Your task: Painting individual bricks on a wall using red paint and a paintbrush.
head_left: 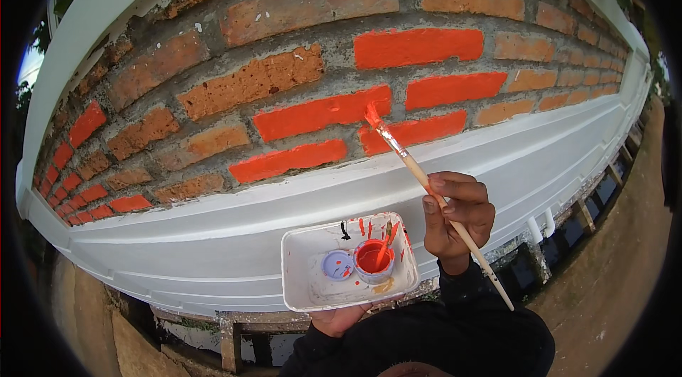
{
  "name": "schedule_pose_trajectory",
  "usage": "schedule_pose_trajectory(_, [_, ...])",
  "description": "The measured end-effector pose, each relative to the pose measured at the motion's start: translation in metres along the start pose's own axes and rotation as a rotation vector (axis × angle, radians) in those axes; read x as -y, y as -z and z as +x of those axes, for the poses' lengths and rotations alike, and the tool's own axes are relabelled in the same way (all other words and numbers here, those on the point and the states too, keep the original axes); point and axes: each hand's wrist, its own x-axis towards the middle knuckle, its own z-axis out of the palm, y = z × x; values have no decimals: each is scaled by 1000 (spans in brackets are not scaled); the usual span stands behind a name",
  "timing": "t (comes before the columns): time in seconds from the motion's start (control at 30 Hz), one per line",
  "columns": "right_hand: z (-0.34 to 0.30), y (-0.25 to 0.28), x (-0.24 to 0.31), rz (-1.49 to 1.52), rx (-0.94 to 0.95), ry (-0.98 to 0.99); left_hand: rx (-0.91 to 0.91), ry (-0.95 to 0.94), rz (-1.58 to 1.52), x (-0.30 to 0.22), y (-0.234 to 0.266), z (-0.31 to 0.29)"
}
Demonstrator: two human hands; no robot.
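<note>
The right hand (455, 226), right of centre, grips a long wooden paintbrush (415, 170), its fingers (465, 190) closed around the handle. The brush slants from upper left to lower right, so its red-loaded bristles (371, 115) lie up and to the left of the fingers, touching the right end of a red-coated brick (312, 118) near the middle of the frame. That brick's long axis runs nearly sideways, rising slightly toward the right, and crosses the line of the brush; the right hand is the nearer of the two to it. The left hand (337, 320) shows at the lower middle, under the near edge of a white tray (297, 293); its fingers are mostly hidden, so I cannot tell how they are closed. In the tray, below and left of the right hand, stands a pot of red paint (374, 276) with a small brush (385, 246) leaning in it and a round lid (337, 265) just to its left. Bare bricks (252, 81) lie farther up and left.
</note>
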Motion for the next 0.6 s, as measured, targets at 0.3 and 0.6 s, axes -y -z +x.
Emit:
schedule_pose_trajectory(0.3, [-2, 6, -1, -24, -24, -42, 78, 30, -92, 0, -8, 1])
schedule_pose_trajectory(0.6, [-5, 12, 2, -39, -12, -45, 60, 19, -51, 0, -7, 1])
